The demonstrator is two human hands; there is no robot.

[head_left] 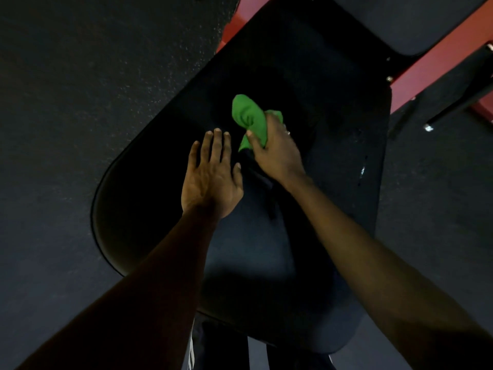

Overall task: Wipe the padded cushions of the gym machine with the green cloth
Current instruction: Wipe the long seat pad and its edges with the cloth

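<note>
— Nearest, at six o'clock?
— Dark trousers [218,351] with a white side stripe, under the near edge of the black padded cushion [320,76].
— Further up, near centre?
— Left hand [210,180] over the cushion, fingers straight and slightly spread, holding nothing; touching or hovering, hard to tell.
— Toward two o'clock of it?
— Right hand [277,150], fingers and thumb curled round the green cloth [249,118], bunched, against the cushion's middle.
— Farthest?
— Red frame [426,70] at two o'clock, second dark pad [400,17] at one, speckled floor [80,76] at nine.
</note>
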